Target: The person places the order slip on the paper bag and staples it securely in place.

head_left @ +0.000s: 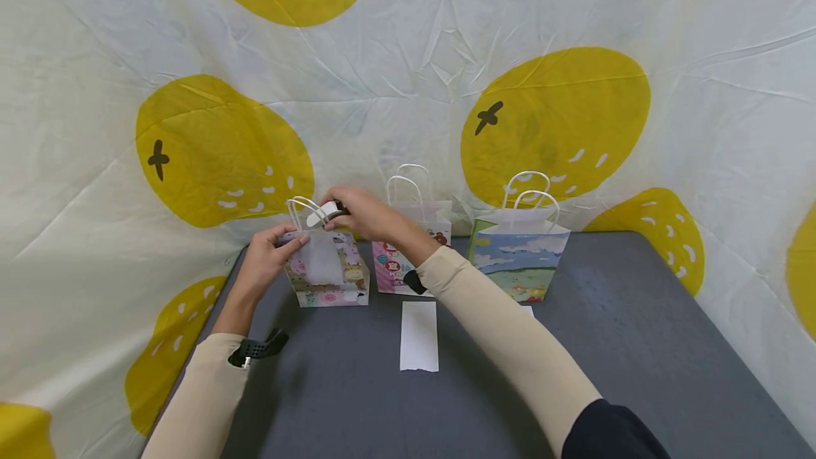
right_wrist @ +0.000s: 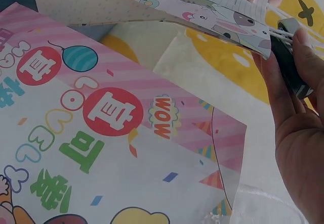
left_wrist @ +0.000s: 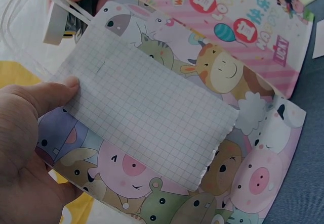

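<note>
A paper gift bag printed with cartoon animals (head_left: pixel 354 269) stands at the left of the table. Against its front lies a slip of grid paper (left_wrist: pixel 152 107) with a torn lower edge and a small staple-like line near its top. My left hand (head_left: pixel 260 261) pinches the slip and the bag's top edge, thumb in front. In my right hand (head_left: pixel 365 212) is a small white and black stapler (right_wrist: pixel 289 64), gripped at the bag's top by the white twisted handles (left_wrist: pixel 20 27). The stapler's tip is partly hidden by the handles.
A pink-and-white gift bag (head_left: pixel 389 268) stands beside it, partly behind my right forearm. Farther right is a bag with a sky-and-meadow print (head_left: pixel 523 261). A white paper slip (head_left: pixel 418 337) lies on the dark grey table (head_left: pixel 357 388). Behind hangs a lemon-patterned cloth (head_left: pixel 395 55).
</note>
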`<act>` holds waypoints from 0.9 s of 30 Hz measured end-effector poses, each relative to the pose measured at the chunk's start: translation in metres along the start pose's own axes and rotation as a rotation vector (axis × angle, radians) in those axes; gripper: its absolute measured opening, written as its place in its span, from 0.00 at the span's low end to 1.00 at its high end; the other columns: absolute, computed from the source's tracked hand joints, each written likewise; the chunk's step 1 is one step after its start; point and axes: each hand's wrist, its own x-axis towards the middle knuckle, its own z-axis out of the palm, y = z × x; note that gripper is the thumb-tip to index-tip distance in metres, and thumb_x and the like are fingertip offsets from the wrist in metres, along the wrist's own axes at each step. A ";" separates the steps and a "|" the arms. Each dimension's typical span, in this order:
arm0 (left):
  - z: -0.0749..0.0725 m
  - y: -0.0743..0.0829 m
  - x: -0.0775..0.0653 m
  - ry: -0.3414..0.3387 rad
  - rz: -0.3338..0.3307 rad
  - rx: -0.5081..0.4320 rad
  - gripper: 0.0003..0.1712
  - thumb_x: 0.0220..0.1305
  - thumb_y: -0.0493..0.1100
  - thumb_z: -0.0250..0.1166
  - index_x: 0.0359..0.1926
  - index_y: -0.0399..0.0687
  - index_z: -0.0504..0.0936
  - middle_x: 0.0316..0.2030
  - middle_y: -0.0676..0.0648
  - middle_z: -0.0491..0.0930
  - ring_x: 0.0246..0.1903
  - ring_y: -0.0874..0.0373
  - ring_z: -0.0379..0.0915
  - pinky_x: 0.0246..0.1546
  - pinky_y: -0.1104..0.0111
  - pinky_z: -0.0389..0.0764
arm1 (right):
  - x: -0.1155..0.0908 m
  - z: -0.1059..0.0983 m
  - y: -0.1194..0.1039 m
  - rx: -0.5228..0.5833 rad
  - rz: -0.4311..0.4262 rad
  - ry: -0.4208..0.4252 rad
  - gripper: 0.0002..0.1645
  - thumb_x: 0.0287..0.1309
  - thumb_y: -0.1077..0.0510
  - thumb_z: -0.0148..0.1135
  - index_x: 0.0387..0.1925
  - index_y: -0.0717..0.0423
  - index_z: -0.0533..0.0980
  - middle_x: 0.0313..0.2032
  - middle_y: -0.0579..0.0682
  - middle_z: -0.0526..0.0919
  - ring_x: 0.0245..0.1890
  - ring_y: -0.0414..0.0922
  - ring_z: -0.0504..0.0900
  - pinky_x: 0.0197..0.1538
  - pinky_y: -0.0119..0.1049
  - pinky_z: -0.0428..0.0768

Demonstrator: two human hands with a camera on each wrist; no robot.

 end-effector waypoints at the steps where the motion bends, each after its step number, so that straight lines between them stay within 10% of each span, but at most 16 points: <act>1: 0.000 0.001 0.000 -0.002 0.000 -0.002 0.16 0.70 0.49 0.67 0.49 0.41 0.84 0.31 0.41 0.76 0.31 0.48 0.70 0.31 0.60 0.73 | -0.001 0.000 0.001 -0.006 0.000 0.007 0.22 0.64 0.55 0.68 0.56 0.59 0.76 0.49 0.51 0.82 0.46 0.43 0.79 0.52 0.33 0.77; 27: 0.001 0.000 0.003 -0.011 -0.012 -0.031 0.18 0.70 0.49 0.67 0.51 0.41 0.84 0.41 0.39 0.83 0.34 0.51 0.74 0.34 0.65 0.77 | -0.027 -0.014 -0.011 -0.114 0.066 0.180 0.18 0.65 0.52 0.68 0.52 0.56 0.79 0.47 0.49 0.84 0.38 0.42 0.80 0.43 0.33 0.78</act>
